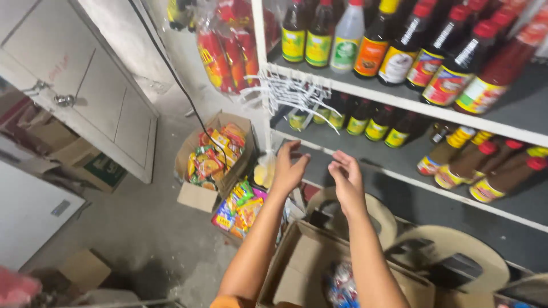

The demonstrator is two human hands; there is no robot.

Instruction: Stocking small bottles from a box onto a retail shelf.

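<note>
Far left: a pale cabinet door (85,85) with a metal latch (64,100) stands against the wall; below it lies a brown carton with a green panel (103,169).
Floor, left of centre: an open cardboard box of snack packets (214,153) holds red, orange and green packs; just in front of it a second heap of bright sachets (240,205) in yellow, green and pink.
Upper left of shelf: hanging red packets in clear plastic (225,48), beside a black cable (171,74) running down the wall.
Shelf edge: a bunch of white plastic hangers (297,94) hooked on the white shelf rail (399,102).
Left hand (289,168): raised, fingers loosely spread, grasping nothing, close to the lower shelf's front edge.
Right hand (346,181): raised just beside the left, apart from it, fingers relaxed and empty.
Below the hands: an open cardboard box (302,256) with red, white and blue wrapped packs (342,285) inside.
Top shelf: dark sauce bottles (374,40) with yellow, green, orange and red labels.
Right, lower shelf: brown sauce bottles lying on their sides (485,168), red and yellow caps.
</note>
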